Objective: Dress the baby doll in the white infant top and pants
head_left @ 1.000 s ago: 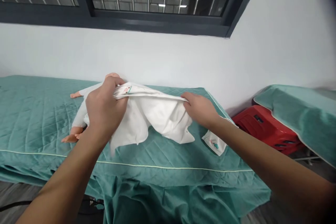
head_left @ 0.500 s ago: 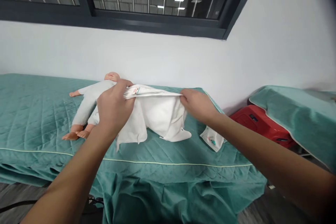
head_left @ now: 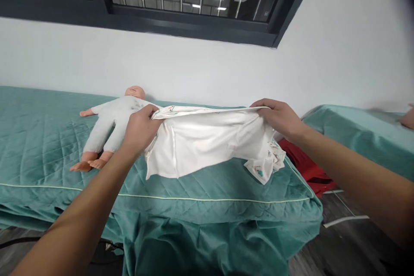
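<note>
Head view: shows white cloth (head_left: 207,138) in mid-picture, stretched sideways above the near bed, with its lower part hanging down. Pinches its upper edge at the left end with left hand (head_left: 142,127), thumb and fingers closed together on the fabric. Pinches the same edge at the right end with right hand (head_left: 280,116), also closed on it. Shows small print along the folded edge.

Shows near bed (head_left: 194,187) under green quilted cover, with pale piping (head_left: 207,199) along the front and loose green drape (head_left: 207,246) falling in folds below. Has doll (head_left: 114,114) lying face up to the left, in pale suit, feet bare, near left hand. Has patterned cloth (head_left: 263,170) crumpled near the right end, below right hand.

Puts white wall (head_left: 210,69) right behind, dark-framed window (head_left: 194,21) above, with metal bars and bright light patches in the glass. Shows second green cover (head_left: 352,138) at right, red object (head_left: 307,166) partly hidden beside it, dark floor (head_left: 343,246) and black cable (head_left: 19,240) at lower left.
</note>
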`<state>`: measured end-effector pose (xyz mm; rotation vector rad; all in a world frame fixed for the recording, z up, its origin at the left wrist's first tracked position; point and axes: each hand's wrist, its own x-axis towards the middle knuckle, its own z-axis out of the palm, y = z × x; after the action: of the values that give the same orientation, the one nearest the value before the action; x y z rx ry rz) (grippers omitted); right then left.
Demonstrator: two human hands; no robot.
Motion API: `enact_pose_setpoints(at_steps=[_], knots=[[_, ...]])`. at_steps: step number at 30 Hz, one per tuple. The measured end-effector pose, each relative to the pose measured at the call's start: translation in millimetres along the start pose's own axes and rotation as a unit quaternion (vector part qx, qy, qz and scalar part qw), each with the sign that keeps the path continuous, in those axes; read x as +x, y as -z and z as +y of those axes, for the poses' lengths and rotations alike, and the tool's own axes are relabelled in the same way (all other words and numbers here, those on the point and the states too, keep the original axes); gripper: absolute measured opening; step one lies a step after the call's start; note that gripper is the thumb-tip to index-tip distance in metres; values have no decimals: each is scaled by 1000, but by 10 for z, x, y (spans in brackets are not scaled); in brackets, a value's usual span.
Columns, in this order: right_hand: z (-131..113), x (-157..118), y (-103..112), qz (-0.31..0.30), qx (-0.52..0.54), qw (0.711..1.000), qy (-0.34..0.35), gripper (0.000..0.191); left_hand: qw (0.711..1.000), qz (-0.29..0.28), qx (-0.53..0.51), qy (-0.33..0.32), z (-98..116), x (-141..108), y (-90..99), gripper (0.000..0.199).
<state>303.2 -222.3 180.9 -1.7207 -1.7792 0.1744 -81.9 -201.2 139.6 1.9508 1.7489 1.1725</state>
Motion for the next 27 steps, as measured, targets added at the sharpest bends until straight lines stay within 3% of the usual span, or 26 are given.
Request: enact_pose_setpoints(at_steps=[4,7,11,14,18,21,27], knots=[[176,154,-117,-52,12,998,-34,33,991,-107,83,7,-8,199,-53,33],[183,262,-418,-52,-81,995,-24,38,970,-110,215,-3,-62,334,-277,36],[29,164,-1063,-35,-231,972,8,49,938,-50,335,-79,-82,213,-793,39],[-92,-58,-1590,-101,-234,965,62,48,945,-158,254,-133,-105,-74,-1247,39],[-96,-222,-2078,-136,-226,963,58,42,945,-200,212,-146,-233,-291,-1711,38],[-25,-172,-2223,-129,-235,963,16,45,953,-186,209,-115,-354,-199,-1875,45],[62,-17,-2270,-115,-251,960,-42,53,963,-169,202,-54,-456,127,-1990,53]])
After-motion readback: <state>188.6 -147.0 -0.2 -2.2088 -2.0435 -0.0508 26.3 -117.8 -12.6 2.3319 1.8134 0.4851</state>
